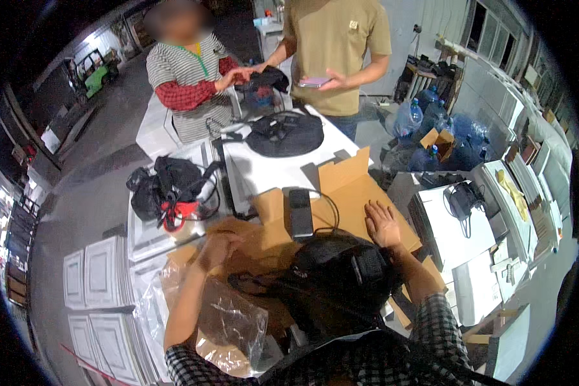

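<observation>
My right hand lies flat, fingers spread, on the right part of an unfolded brown cardboard box. Over the left part of the cardboard is my left hand; its fingers look bent, but shadow and blur hide whether they grip anything. Between my hands rests a black phone-shaped device with a black cable looping off its right side. Close to my body, a bulky black bag covers part of the cardboard. A clear plastic bag spreads below my left forearm.
Black bundled gear with red parts sits left of the cardboard, and a round black case lies beyond it. Two people stand across the table, one holding a phone. Stacked white panels and water bottles are at right.
</observation>
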Tool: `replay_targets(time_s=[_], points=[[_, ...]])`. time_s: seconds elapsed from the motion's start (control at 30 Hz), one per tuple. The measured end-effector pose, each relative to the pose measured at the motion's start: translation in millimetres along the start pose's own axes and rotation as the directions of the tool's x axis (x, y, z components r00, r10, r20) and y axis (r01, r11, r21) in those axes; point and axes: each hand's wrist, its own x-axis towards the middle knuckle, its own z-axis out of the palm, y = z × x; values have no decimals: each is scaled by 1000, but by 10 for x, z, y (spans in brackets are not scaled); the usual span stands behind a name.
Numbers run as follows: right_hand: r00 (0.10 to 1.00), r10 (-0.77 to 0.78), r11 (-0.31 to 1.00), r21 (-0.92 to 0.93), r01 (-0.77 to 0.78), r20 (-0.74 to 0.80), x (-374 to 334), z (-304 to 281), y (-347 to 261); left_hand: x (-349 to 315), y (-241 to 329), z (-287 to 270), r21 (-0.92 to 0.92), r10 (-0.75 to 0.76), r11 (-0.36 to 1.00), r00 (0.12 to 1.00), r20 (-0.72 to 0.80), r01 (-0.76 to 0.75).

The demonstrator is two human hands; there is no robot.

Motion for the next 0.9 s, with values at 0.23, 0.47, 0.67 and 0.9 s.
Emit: replay_targets(time_s=[0.23, 0.47, 0.67, 0.9], points=[[1000, 18, 1000, -7, -18, -1, 47, -23, -22, 566, 804, 76, 442, 180, 877, 982, 64, -190], [1000, 0, 1000, 5, 0, 9, 5, -66, 3, 841, 1025, 543, 500, 347, 787, 930, 125, -361], [999, 41, 999, 20, -41, -3, 31, -215, -150, 874, 1285, 623, 655, 175, 721, 974, 145, -227], [999, 38, 999, 18, -38, -3, 43, -202, -133, 1037, 1022, 654, 684, 260, 706, 965, -10, -183]])
